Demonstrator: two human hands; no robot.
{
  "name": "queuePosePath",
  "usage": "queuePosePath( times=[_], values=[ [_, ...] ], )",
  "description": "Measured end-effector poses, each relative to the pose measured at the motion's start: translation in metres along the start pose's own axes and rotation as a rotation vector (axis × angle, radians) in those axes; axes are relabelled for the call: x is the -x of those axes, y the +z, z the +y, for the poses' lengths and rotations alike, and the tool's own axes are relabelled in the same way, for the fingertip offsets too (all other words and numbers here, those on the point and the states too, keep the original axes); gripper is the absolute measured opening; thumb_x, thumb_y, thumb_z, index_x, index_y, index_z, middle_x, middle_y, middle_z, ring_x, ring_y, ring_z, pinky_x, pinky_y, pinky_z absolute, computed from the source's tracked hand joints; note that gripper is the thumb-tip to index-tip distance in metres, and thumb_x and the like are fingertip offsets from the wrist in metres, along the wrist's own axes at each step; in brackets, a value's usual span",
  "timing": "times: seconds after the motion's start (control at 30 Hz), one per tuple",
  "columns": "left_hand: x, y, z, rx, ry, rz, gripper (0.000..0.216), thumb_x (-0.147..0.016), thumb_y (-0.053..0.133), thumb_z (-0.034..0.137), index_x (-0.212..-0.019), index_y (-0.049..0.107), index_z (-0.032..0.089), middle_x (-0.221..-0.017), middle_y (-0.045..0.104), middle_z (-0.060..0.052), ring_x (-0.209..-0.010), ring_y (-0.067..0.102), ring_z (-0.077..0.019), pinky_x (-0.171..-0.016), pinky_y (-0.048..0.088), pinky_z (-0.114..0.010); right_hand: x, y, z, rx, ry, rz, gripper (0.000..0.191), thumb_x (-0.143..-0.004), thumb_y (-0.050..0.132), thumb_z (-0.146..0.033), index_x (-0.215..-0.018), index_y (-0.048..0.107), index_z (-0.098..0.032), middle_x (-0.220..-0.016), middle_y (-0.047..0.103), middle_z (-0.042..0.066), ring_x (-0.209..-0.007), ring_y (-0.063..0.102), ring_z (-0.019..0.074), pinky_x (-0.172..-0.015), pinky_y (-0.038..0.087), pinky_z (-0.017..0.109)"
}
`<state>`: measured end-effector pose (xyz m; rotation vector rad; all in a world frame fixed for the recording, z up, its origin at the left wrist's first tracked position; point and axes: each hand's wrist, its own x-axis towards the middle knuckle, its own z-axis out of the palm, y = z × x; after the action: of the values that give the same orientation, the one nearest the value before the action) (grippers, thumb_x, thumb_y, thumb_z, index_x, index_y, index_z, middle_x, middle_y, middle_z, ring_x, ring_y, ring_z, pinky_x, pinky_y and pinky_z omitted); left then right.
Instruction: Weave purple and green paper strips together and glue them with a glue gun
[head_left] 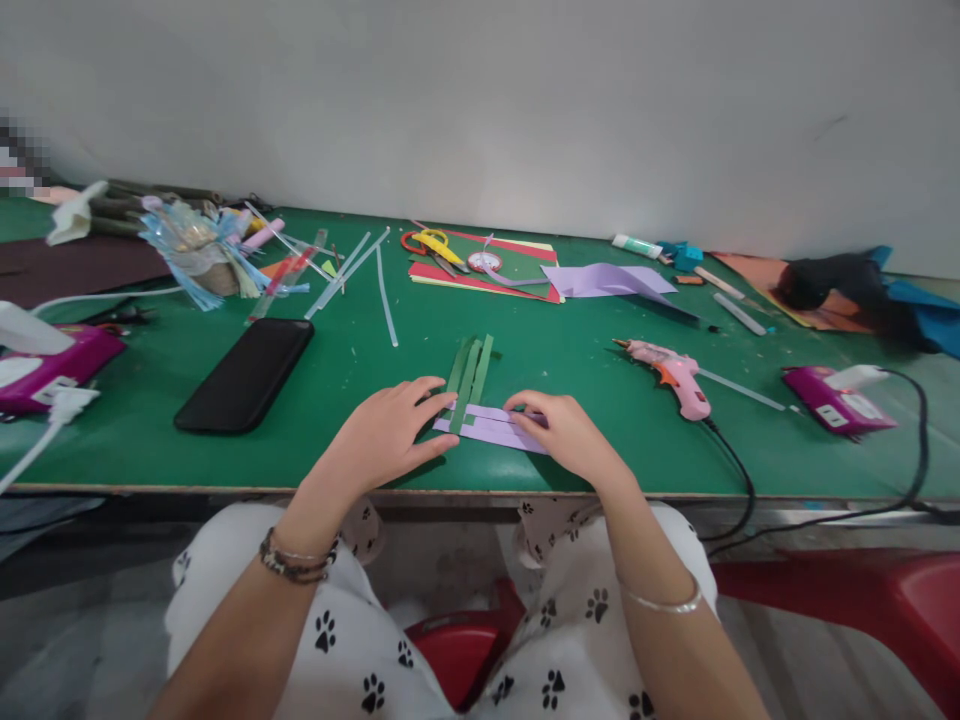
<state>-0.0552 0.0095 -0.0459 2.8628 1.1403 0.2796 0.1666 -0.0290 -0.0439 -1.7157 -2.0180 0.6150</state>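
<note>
Green paper strips [480, 372] stand lengthwise across purple paper strips [491, 430] near the front edge of the table, where they cross each other. My left hand [386, 425] rests at the left end of the crossing, fingers apart, its fingertips touching the strips' edge. At the other side my right hand [561, 428] has its thumb and forefinger closed on the upper purple strip. Its palm hides the right ends of the purple strips.
A pink glue gun [670, 374] lies to the right, its cord hanging off the green table [360, 380]. A black phone [246, 375] lies left. Scissors [435, 245], stacked coloured paper [517, 292] and clear glue sticks [386, 297] are farther back. Purple power strips [838, 402] flank the work.
</note>
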Motion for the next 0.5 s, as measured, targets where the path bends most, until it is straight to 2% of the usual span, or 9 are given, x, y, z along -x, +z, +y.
queuePosePath(
  times=[0.13,0.27,0.5],
  values=[
    [-0.001,0.004,0.001,-0.018,-0.198,0.111,0.047,-0.086,0.037,0.045,-0.117,0.052,0.012,-0.116,0.056,-0.013,-0.102,0.055,-0.0256,-0.079,0.047,-0.034,0.000,0.001,0.000,-0.005,0.001,0.023,0.016,-0.079,0.048,-0.023,-0.084,0.063,-0.020,-0.061,0.059,-0.001,-0.054,0.050,0.0109,-0.055,0.034,0.024],
    [-0.004,0.014,0.006,-0.012,-0.216,0.137,0.037,-0.079,0.052,0.043,-0.098,0.059,0.011,-0.110,0.058,-0.014,-0.100,0.053,-0.0278,-0.079,0.046,-0.036,0.000,0.001,0.001,-0.066,-0.007,0.087,0.017,-0.077,0.048,-0.022,-0.087,0.062,-0.021,-0.068,0.063,0.000,-0.061,0.055,0.0129,-0.062,0.040,0.026],
    [-0.012,0.017,0.017,0.176,-0.309,0.188,0.019,-0.072,0.062,0.030,-0.081,0.053,0.016,-0.093,0.061,-0.009,-0.087,0.056,-0.0249,-0.074,0.045,-0.036,-0.001,0.002,0.002,-0.141,-0.037,0.076,0.019,-0.076,0.048,-0.022,-0.089,0.062,-0.021,-0.075,0.064,0.001,-0.066,0.057,0.0132,-0.064,0.042,0.027]
  ],
)
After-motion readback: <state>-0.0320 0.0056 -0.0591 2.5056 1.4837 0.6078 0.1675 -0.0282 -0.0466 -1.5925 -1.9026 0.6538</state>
